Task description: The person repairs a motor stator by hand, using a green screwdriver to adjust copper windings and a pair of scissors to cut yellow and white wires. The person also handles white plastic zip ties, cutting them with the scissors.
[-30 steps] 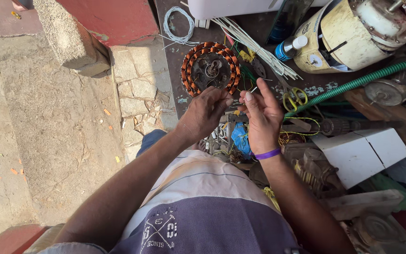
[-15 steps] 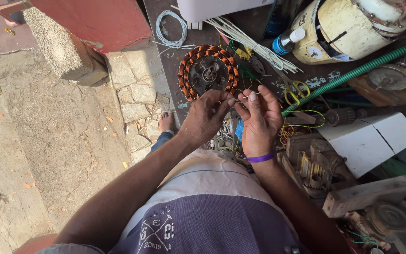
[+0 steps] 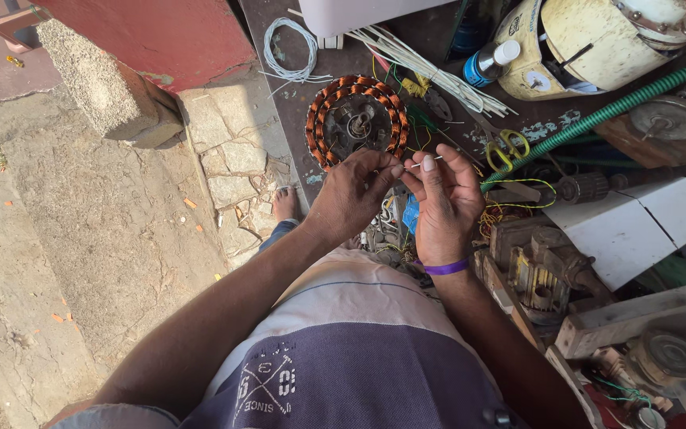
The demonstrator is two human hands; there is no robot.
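Both hands meet mid-frame over the tabletop (image 3: 279,103) edge, pinching one thin white sleeve (image 3: 425,163) between them.

- Left hand (image 3: 355,195): thumb and forefinger closed on the sleeve's left end, tips at about 3 o'clock of the palm.
- Right hand (image 3: 446,199): fingers curled, thumb and forefinger clamped on the same sleeve, which pokes out towards 1 o'clock. Purple band (image 3: 446,268) on that wrist.
- Sleeve's long axis: roughly 9-to-3 o'clock, slightly tipped up at the right end. Looks like a slim, stiff insulation tube, matte white. Whether a wire runs inside it: cannot tell.
- Wound stator (image 3: 356,119): lies at 12 o'clock from the hands, just beyond the fingertips, flat on the tabletop. Round ring, glossy copper-orange coils, dark metal core with a hub in the middle. The left hand is nearer; its knuckles overlap the ring's lower rim in this view.
- Bundle of white sleeves (image 3: 430,67): 1 o'clock, fanned out, same material as the held one.
- Yellow-handled scissors (image 3: 506,147): 2 o'clock of the right hand, near it.
- Green ribbed hose (image 3: 597,119): runs diagonally, 2 o'clock.
- White wire coil (image 3: 289,49): 11 o'clock, well apart.
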